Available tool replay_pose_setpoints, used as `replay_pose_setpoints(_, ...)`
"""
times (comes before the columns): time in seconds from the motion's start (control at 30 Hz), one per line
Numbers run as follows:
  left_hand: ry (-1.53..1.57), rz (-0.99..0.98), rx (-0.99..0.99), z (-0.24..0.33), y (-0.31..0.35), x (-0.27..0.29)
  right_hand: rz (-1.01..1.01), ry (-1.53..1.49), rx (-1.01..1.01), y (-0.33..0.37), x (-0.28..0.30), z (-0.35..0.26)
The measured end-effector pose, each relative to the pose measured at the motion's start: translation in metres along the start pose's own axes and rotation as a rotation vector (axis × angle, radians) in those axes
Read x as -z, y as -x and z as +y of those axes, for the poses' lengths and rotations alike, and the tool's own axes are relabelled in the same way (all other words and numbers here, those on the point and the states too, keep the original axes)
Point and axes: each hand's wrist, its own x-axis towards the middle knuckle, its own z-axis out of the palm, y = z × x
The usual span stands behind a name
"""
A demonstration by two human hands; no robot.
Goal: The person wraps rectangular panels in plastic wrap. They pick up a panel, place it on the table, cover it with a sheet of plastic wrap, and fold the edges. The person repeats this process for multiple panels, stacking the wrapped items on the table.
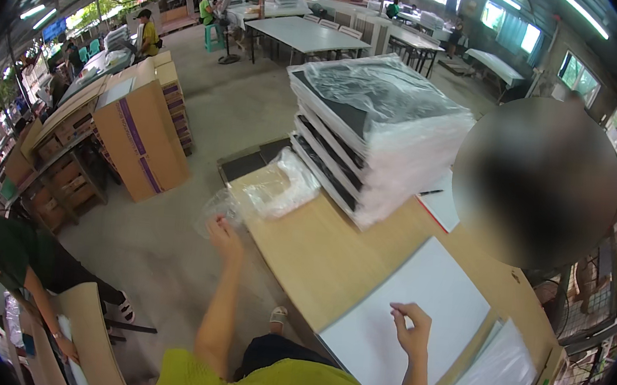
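Note:
My left hand (224,238) is raised off the table's left edge, fingers pinched at a crumpled sheet of clear plastic (220,205). This thin plastic hangs by the table corner, next to a heap of clear plastic film (291,183). Over a large white board (416,307) on the table, my right hand (412,327) is curled, thumb and forefinger tips close together. Whatever they may hold is too small or clear to make out. Beyond the board rises a tall stack of dark panels (374,132) wrapped in clear film.
Clear plastic sleeves (491,381) lie at the wooden table's (303,248) near right. A pen (431,192) rests on a red-edged pad (442,205). Large cardboard boxes (140,132) stand to the left. A co-worker (27,262) bends at the lower left. A blurred patch hides the right side.

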Motion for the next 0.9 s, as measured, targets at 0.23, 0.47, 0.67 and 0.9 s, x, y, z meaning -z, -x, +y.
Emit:
replay_pose_setpoints(0.23,-0.275,-0.99,-0.432,-0.21,-0.112,-0.041,-0.611,0.09,-0.022,-0.162,-0.19,-0.034)
replay_pose_setpoints(0.47,0.235,-0.591,-0.091,-0.097,-0.101,-0.082,-0.233,-0.134,-0.483,-0.219,-0.339,0.099)
replay_pose_setpoints(0.67,0.203,-0.814,0.256,-0.145,-0.097,-0.167,-0.162,-0.803,-1.159,-0.269,-0.374,0.078)
replay_pose_setpoints(0.9,0.153,-1.32,0.703,-0.054,-0.124,-0.105,0.119,-1.138,-1.11,-0.252,-0.382,0.089)
